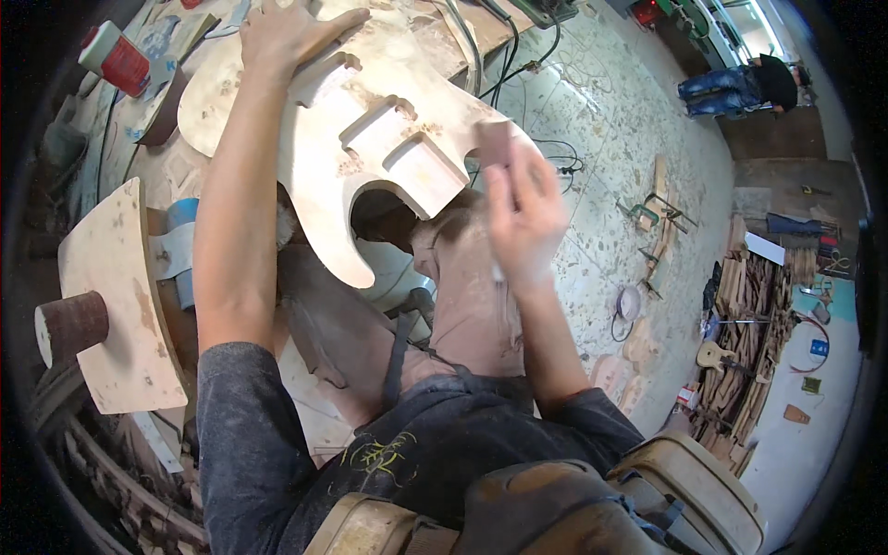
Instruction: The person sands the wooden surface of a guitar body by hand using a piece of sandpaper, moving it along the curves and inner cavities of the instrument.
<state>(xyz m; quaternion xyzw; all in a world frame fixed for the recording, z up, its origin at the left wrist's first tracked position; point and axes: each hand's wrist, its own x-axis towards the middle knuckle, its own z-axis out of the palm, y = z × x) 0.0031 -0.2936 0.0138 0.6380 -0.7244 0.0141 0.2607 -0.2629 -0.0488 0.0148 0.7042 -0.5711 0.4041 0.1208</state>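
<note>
An unfinished pale wooden electric guitar body [319,180], with routed cavities and a deep curved cutaway, lies over the bench edge above my knees. My left hand [291,35] rests flat on its far part, thumb stretched out to the right; its fingertips run toward the picture's upper edge. At the guitar body's right horn, my right hand [527,217] grips a small brown piece of sandpaper [493,143] between thumb and fingers. The right hand is smeared by motion, and whether the sandpaper is folded or wrapped round a block I cannot tell.
A white-and-red bottle [116,60] and sandpaper sheets lie at the far left. A sanding spindle [72,328] rises through a wooden board [129,296] beside my left arm. Cables [504,55] hang off the bench. Clamps [652,217] and stacked wood strips are to the right; another person [749,85] stands far off.
</note>
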